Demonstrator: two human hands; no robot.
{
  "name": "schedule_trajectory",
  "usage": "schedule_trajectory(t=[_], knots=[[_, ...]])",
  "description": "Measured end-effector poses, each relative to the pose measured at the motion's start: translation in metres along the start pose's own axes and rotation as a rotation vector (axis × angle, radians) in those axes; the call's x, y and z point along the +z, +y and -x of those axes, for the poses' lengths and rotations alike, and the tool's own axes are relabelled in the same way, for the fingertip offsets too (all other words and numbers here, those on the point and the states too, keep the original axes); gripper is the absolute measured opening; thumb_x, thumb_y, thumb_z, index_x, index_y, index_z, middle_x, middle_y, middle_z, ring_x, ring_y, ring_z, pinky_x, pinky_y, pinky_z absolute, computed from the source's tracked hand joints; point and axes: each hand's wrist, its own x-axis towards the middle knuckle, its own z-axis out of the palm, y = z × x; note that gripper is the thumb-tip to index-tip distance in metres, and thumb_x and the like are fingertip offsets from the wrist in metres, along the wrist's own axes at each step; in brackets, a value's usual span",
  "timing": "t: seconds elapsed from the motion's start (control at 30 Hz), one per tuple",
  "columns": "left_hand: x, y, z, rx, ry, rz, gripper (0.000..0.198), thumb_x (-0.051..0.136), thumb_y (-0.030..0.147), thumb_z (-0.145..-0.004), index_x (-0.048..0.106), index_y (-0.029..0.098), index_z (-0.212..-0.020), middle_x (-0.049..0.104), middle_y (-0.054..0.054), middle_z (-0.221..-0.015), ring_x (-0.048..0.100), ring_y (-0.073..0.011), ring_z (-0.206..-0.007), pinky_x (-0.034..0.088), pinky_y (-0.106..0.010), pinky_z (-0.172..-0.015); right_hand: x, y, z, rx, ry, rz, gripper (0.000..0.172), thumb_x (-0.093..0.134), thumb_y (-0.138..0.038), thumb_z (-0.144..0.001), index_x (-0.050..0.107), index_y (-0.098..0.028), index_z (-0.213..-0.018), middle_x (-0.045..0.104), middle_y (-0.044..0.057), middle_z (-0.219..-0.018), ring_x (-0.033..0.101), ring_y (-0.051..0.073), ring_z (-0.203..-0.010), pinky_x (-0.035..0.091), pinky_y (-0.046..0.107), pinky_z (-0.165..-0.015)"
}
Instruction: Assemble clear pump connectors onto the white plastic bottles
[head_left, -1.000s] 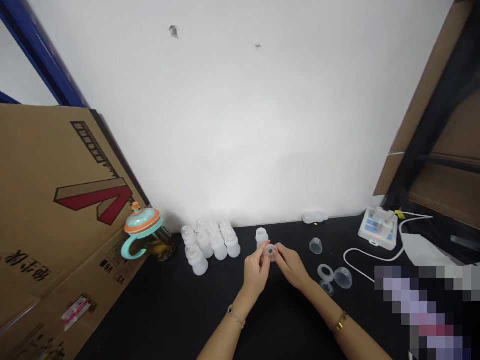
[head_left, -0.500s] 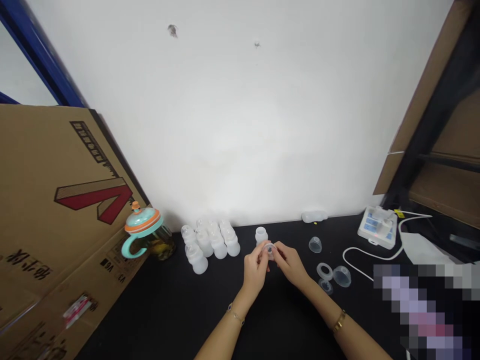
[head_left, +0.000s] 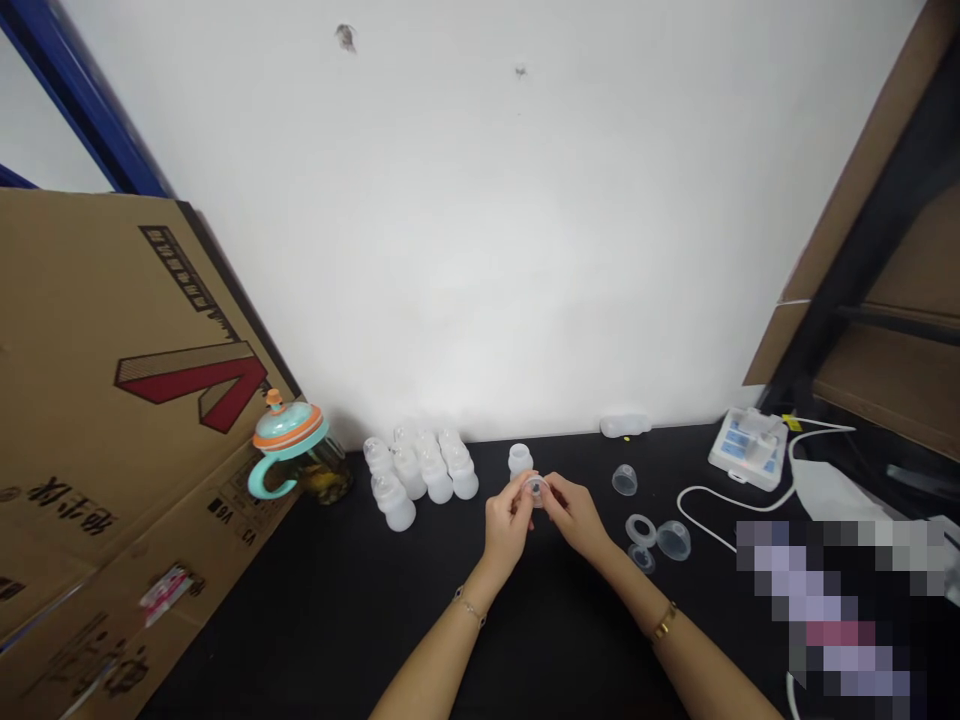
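Between the fingertips of both hands is a baby bottle nipple in its collar ring [head_left: 536, 487], small and clear-whitish. My left hand [head_left: 505, 525] pinches its left side, and my right hand [head_left: 576, 518] grips the right side. Just behind them an uncapped white baby bottle [head_left: 519, 459] stands upright, its lower part hidden by my fingers. To the left, several white bottles with clear tops [head_left: 433, 476] stand grouped. Right of my hands lie a clear dome cap [head_left: 624, 480], another dome cap [head_left: 673, 541], a collar ring [head_left: 631, 531] and a loose nipple [head_left: 641, 558].
A jug with a turquoise handle and lid [head_left: 289, 430] stands by a large cardboard box [head_left: 75, 330] at left. At right are a white power strip [head_left: 746, 450], a white cable [head_left: 697, 490] and a blurred-out patch. A white object [head_left: 625, 427] lies against the wall.
My view has shifted slightly, so the tabletop things appear a little higher. Both hands stay on the nipple and ring, which looks slightly turned between the fingers.
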Motion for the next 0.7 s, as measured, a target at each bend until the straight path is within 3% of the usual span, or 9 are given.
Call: schedule_trajectory(t=[0.27,0.53,0.7], knots=[[0.005,-0.0065,0.0002,-0.081,0.019,0.128,0.045,0.064,0.054,-0.091,0.072,0.012,-0.107,0.067,-0.002,-0.07,0.047,-0.0072,-0.047,0.043,-0.019,-0.043,0.0026,0.004,0.0015,-0.008,-0.009,-0.006,0.038,0.043,-0.047,-0.102,0.054,-0.023,-0.075,0.053,-0.003,-0.064,0.048,0.014,-0.057,0.035,0.025,-0.056],[0.0036,-0.0089,0.0013,-0.046,0.001,0.107,0.043,0.061,0.051,-0.094,0.072,0.013,-0.11,0.061,0.001,-0.062,0.047,-0.0077,-0.047,0.044,-0.018,-0.046,0.0002,-0.0014,0.0016,0.037,-0.033,0.01,0.04,0.039,-0.047,-0.104,0.05,-0.023,-0.073,0.053,-0.004,-0.06,0.05,0.015,-0.056,0.035,0.025,-0.056],[0.0028,-0.0059,0.0008,-0.079,0.003,0.117,0.047,0.061,0.054,-0.093,0.074,0.012,-0.112,0.069,-0.004,-0.072,0.052,-0.01,-0.051,0.048,-0.021,-0.048,0.0008,-0.0011,-0.0001,0.037,-0.029,-0.014,0.04,0.041,-0.047,-0.102,0.051,-0.023,-0.072,0.051,-0.004,-0.06,0.049,0.014,-0.056,0.034,0.025,-0.054]])
